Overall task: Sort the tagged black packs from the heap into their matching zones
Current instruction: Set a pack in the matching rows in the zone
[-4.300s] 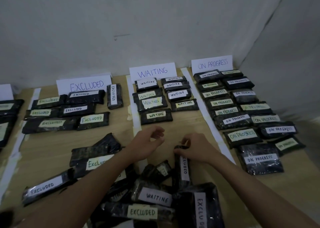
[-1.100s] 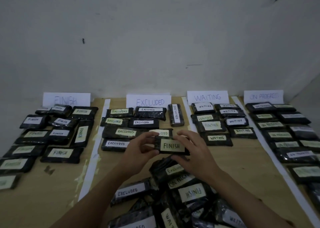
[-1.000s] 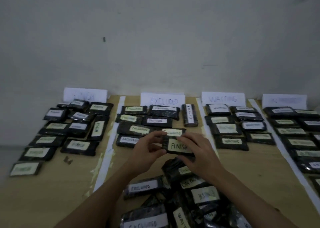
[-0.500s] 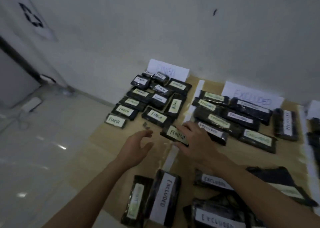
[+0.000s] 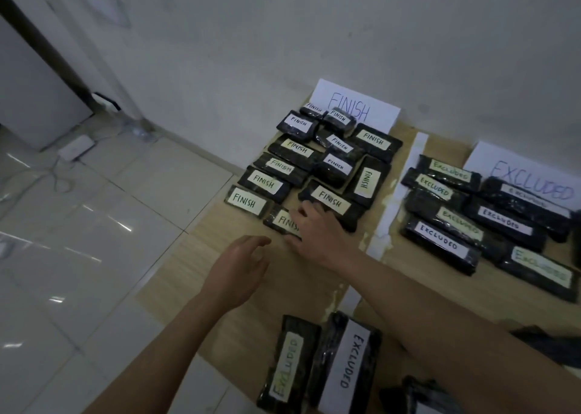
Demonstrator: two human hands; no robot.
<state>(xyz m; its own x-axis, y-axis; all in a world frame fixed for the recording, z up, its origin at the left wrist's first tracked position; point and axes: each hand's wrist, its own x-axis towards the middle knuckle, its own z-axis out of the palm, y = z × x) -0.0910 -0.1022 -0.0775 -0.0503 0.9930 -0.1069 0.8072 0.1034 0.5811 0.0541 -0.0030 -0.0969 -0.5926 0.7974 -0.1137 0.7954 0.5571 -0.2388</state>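
Observation:
A black pack tagged FINISH (image 5: 280, 219) lies on the wooden board at the front of the FINISH zone, just right of the nearest pack in that row (image 5: 245, 202). My right hand (image 5: 317, 234) grips its right end, fingers over the far edge and thumb at the near edge. My left hand (image 5: 239, 266) hovers open just in front of it, holding nothing. Several FINISH packs lie below the paper FINISH sign (image 5: 355, 108). Two packs tagged EXCLUDED (image 5: 345, 363) from the heap lie at the bottom of the view.
A white tape strip (image 5: 396, 193) separates the FINISH zone from the EXCLUDED zone, where several packs (image 5: 440, 240) lie before the EXCLUDED sign (image 5: 528, 181). The board's left edge meets a tiled floor (image 5: 94, 225). A wall stands behind the signs.
My right hand carried the FINISH pack left from the heap and lowered it onto the board at the front of the FINISH zone. My left hand let go of it and hovers open.

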